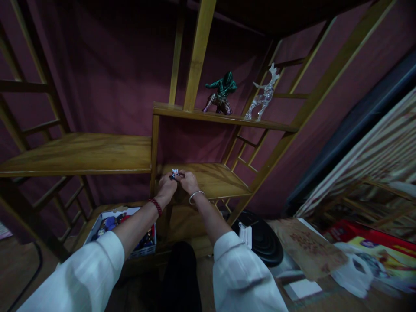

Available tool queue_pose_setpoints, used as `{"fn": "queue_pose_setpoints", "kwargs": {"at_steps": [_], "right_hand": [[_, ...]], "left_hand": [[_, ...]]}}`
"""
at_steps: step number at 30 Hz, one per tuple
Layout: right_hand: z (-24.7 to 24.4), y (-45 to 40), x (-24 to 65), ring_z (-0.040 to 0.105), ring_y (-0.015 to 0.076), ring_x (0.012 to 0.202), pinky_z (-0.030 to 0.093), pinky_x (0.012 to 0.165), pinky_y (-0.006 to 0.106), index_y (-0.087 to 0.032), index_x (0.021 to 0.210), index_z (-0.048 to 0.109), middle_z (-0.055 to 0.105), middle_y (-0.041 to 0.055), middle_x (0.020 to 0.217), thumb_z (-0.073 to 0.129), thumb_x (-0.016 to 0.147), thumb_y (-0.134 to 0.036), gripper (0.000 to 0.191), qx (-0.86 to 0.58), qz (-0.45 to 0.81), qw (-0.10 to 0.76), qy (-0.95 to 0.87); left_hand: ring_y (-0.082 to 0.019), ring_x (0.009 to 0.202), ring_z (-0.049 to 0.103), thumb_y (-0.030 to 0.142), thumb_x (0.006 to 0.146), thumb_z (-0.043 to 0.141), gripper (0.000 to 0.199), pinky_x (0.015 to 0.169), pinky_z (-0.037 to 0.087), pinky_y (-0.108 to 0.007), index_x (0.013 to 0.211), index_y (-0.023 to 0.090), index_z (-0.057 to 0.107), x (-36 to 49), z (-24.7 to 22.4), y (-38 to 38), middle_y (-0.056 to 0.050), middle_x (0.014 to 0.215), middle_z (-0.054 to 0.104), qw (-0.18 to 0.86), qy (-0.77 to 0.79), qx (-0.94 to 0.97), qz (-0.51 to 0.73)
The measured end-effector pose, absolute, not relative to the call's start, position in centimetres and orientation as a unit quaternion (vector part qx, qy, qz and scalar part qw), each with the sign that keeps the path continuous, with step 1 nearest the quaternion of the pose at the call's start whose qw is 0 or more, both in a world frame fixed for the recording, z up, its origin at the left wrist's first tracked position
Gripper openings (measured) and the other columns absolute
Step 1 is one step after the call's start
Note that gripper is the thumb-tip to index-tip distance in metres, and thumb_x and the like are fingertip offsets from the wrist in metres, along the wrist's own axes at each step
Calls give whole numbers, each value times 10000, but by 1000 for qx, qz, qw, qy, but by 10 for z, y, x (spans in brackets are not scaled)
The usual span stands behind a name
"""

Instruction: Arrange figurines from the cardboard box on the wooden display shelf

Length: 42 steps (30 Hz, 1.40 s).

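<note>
At the wooden shelf (221,177), 2 hands (167,190) pinch a tiny object (175,172), partly covered and too small to identify.

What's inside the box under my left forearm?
The box holds a jumble of small things, with blue-purple and red among them. The left forearm covers its middle, and whatever lies beneath the top layer is hidden.

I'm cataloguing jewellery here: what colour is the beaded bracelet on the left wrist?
The beaded bracelet is dark red; it shows in the head view.
</note>
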State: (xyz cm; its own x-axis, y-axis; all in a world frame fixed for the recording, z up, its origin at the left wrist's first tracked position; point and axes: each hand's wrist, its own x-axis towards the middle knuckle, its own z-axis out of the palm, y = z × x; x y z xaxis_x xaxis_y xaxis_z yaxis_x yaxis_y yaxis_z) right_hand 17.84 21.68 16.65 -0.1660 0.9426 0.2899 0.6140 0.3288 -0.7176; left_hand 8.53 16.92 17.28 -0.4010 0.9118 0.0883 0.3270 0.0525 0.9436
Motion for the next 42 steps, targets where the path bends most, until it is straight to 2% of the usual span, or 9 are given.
{"fn": "queue_pose_setpoints", "kwargs": {"at_steps": [9,19,26,33,36,42], "right_hand": [[167,237,173,621,134,755,463,675,203,-210,892,657,681,6,822,581,733,-219,176,-525,217,370,-735],[168,255,164,599,122,695,450,640,194,-245,851,671,670,-25,743,592,704,-225,168,-563,190,368,-715],[173,262,158,594,123,685,445,640,200,-264,827,675,671,-21,739,598,703,-243,147,-570,189,359,-714],[171,269,151,614,144,764,458,686,209,-249,859,679,682,5,808,601,699,-246,177,-565,188,361,-718],[169,273,149,622,142,778,463,702,204,-248,886,675,686,6,820,603,702,-259,198,-561,199,358,-719],[169,277,150,621,133,838,457,726,184,-243,911,674,689,2,877,576,724,-245,211,-562,180,330,-737]], "left_hand": [[-205,953,555,116,655,531,304,808,390,-263,938,182,622,87,181,176,-79,1004,633,299,666,450,514],[-191,1084,486,-17,582,472,418,947,313,-268,917,178,626,89,168,185,-68,1098,593,262,609,487,569],[-197,1207,376,-20,589,483,473,1018,222,-270,1016,160,582,90,163,193,-92,1225,511,250,622,500,549],[-194,1178,407,13,678,428,432,1003,242,-282,1083,132,518,94,168,195,-133,1216,508,223,652,487,537],[-197,1185,394,17,680,429,424,1005,242,-290,1076,145,510,96,167,197,-122,1205,513,204,658,488,536],[-207,1111,456,19,659,435,420,955,323,-298,1043,162,530,97,167,198,-105,1101,563,136,687,543,463]]}}
